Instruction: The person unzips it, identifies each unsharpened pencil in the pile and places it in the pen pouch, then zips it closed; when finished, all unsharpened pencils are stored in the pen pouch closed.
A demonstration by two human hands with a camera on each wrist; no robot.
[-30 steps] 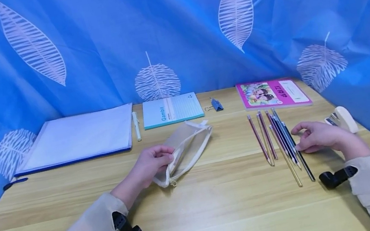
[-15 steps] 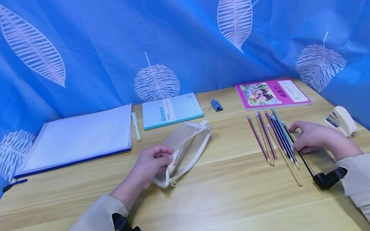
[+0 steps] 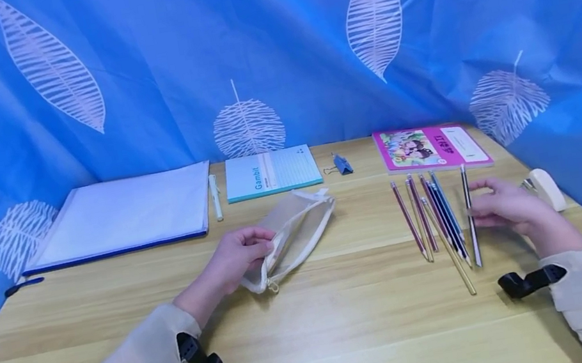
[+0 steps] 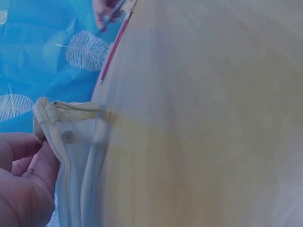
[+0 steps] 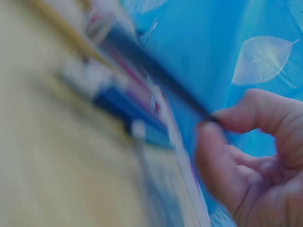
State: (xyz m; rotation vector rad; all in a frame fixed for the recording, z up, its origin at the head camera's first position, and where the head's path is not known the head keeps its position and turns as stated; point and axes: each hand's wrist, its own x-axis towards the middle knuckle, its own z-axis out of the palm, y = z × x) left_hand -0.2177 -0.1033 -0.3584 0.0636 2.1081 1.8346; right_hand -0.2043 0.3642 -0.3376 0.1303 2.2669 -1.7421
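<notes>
My left hand [image 3: 246,255] pinches the near left edge of a cream mesh zip pouch [image 3: 300,232], whose mouth gapes toward me; the left wrist view shows thumb and finger on the zipper edge [image 4: 66,156]. At the right, my right hand [image 3: 509,208] pinches a dark pencil [image 3: 470,215] between thumb and fingertip. In the right wrist view this pencil [image 5: 158,71] is blurred and slants up from the fingers. Left of it a loose bundle of pencils [image 3: 438,220], maroon, gold, dark and blue, lies on the table.
Behind my right hand stands a white stapler [image 3: 546,189]. Along the back lie a pink booklet [image 3: 431,147], a blue binder clip [image 3: 342,164], a light blue notebook [image 3: 271,173], a pale pen [image 3: 215,198] and a white folder [image 3: 121,214]. A blue curtain [image 3: 290,45] hangs behind the table.
My right hand has taken hold of the dark pencil at the bundle's right side and drawn it up and to the right, apart from the others. My left hand and the pouch have stayed put.
</notes>
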